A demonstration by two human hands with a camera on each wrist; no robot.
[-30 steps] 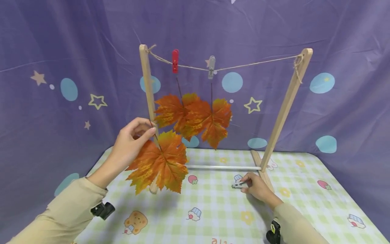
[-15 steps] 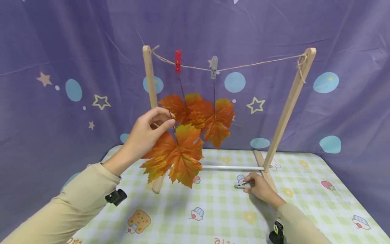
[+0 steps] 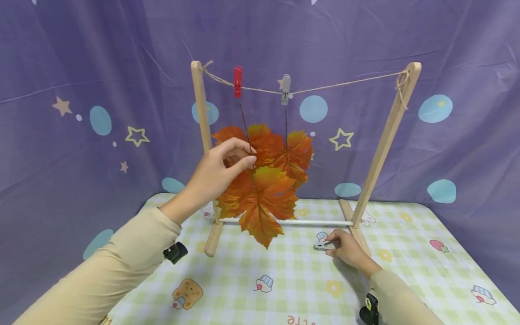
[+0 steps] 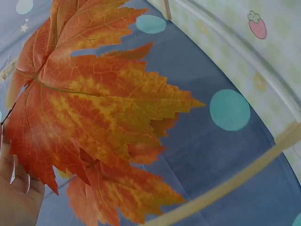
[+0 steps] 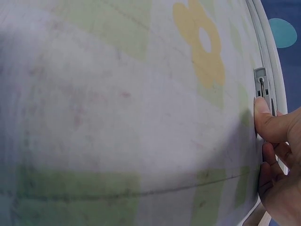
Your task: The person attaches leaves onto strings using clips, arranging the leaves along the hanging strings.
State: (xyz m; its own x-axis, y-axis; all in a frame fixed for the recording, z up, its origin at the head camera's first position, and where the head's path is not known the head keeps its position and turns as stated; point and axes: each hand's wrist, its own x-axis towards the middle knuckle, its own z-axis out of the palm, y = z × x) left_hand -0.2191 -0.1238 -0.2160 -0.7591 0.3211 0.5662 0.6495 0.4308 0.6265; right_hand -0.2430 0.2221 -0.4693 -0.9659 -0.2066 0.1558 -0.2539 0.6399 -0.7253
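My left hand pinches the thin stem of an orange and yellow artificial maple leaf, which hangs below the fingers in front of the frame. In the left wrist view this leaf fills the upper left. Low over the table, my right hand grips a grey clothespin between thumb and fingers; the right wrist view shows the tip of the clothespin past the thumb. Behind the held leaf, two more maple leaves hang, one beneath a red clothespin and another beneath a grey clothespin on the line.
A twine line sags between two wooden posts, the left post and the right post. A white rod joins their feet. The table has a checked cloth; a purple curtain hangs behind.
My left hand has carried the maple leaf rightward and slightly up, now overlapping the hanging leaves. The right hand has stayed in place with the clothespin; the view has shifted slightly.
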